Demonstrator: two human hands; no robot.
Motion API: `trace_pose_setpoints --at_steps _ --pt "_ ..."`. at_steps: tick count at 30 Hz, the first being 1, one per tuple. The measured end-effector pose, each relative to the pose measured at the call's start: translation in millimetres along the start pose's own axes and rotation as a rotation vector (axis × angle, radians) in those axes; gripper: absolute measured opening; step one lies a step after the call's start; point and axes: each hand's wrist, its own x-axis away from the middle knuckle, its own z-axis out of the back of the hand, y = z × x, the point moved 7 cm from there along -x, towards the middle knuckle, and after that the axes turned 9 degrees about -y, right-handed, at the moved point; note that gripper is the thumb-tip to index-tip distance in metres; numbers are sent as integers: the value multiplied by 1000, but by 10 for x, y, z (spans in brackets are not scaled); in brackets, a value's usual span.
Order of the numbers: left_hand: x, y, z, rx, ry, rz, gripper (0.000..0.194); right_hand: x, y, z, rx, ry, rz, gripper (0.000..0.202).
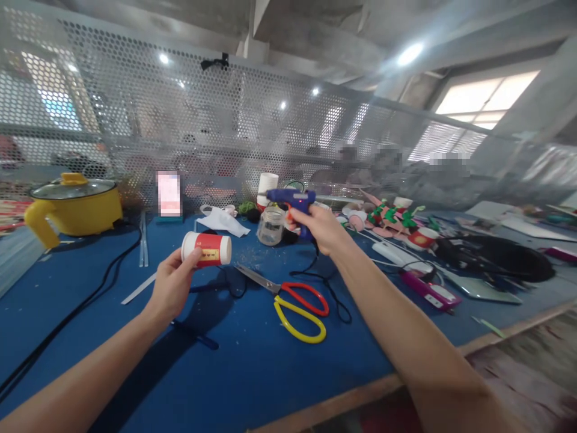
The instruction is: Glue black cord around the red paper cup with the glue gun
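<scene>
Tilted on its side, a red and white paper cup (213, 249) is held by my left hand (174, 282) above the blue table. My right hand (318, 227) grips a blue glue gun (291, 197), its nozzle pointing left and a small red light showing on its body. Scissors (277, 290) with one red and one yellow handle lie below and between my hands, blades toward the cup. Just behind the glue gun's nozzle stand a clear glass jar (271, 227) and an upright white cup (268, 182).
A yellow pot (83, 207) with a glass lid sits at the left, its black cable running forward. A phone (169, 192) stands near the mesh panel (180, 120). At the right are a power strip (399, 257), a purple device (430, 291) and craft pieces (394, 218).
</scene>
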Motion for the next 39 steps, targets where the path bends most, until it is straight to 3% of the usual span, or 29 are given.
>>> trace_pose_setpoints --at_steps 3,8,12,15,20,23,25,28,31,34,39 --pt "2 -6 1 -34 -11 3 20 -286 -29 70 91 44 -33 21" --pt "7 -8 -29 -18 -47 24 21 -657 203 20 295 46 -200 26" --pt "11 -12 -41 -5 -65 42 20 -778 371 -23 486 29 -301 24" --pt "6 -9 -38 -10 -73 51 20 -790 356 -8 624 29 -326 25" --pt "-30 51 -11 -16 -54 32 19 -578 4 13 867 178 -163 33" --pt "-63 114 17 -12 -17 14 18 -242 -113 -230 961 110 0 32" --pt "-85 160 41 -1 10 -6 16 22 34 -598 1171 -247 47 39" --pt "-111 212 70 9 32 -38 15 381 308 -852 1228 -471 -2 29" --pt "-120 224 75 11 24 -44 13 520 494 -906 1266 -523 -29 17" --pt "-113 206 61 4 5 -22 12 496 591 -867 1283 -527 -44 15" --pt "-96 149 1 -19 -60 31 15 411 548 -787 1262 -443 -41 20"
